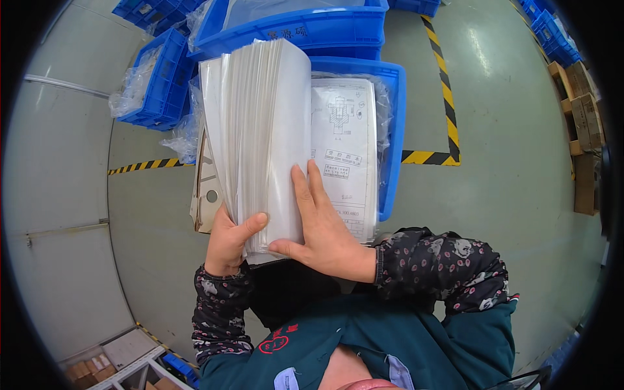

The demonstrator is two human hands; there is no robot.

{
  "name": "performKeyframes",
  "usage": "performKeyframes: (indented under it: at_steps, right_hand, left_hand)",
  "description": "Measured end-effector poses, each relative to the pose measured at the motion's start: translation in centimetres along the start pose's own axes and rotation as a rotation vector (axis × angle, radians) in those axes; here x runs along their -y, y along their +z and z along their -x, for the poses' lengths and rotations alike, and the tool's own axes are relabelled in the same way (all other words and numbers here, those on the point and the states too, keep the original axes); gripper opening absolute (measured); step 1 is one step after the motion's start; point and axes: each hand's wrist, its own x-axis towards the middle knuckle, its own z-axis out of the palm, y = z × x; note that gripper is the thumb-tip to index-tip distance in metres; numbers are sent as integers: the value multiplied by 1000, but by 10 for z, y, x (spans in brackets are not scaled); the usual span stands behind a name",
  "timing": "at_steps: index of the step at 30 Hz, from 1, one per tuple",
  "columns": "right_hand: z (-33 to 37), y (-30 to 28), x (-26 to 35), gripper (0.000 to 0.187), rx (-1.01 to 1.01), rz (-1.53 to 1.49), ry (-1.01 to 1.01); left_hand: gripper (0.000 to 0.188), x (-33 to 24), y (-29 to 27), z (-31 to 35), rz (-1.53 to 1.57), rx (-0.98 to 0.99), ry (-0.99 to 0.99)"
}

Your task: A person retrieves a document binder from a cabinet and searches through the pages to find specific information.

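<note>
A thick binder lies spread over a blue crate in front of me. Its block of clear-sleeved pages stands fanned up on the left side. My left hand grips the lower edge of this block, thumb on top and fingers out of sight beneath. Flat against the curved page beside it rests my right hand, fingers outstretched and thumb apart. To the right, a sheet with a technical drawing and stamp marks is exposed. The right hand partly covers the page edges.
Under the binder is a blue crate lined with clear plastic. More blue crates stand behind it, and another crate with plastic bags is at the left. Yellow-black tape marks the floor. Cardboard boxes stand at the far right.
</note>
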Motion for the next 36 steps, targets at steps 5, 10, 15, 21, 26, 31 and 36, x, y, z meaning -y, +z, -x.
performKeyframes:
  at_steps: [5,10,15,21,26,31,36]
  right_hand:
    - [0,1,0,101,-6,3,-4]
    - [-1,2,-1,98,5,-42,-2]
    - [-2,3,2,102,-7,54,-53]
    - [1,-3,7,105,37,163,-180]
    - [14,-20,-2,104,135,133,-199]
    - [43,-41,-19,58,366,873,-356]
    - [47,-43,-26,49,340,820,-342]
  left_hand:
    - [58,2,0,1,26,12,0]
    - [57,3,-3,2,43,29,1]
    - [55,-1,0,2,-36,86,35]
    - [55,-8,11,4,-117,99,31]
    - [54,-8,-1,12,-49,-9,-14]
    - [58,-12,-42,14,1,-98,57]
    - [65,-15,-81,15,79,-141,79]
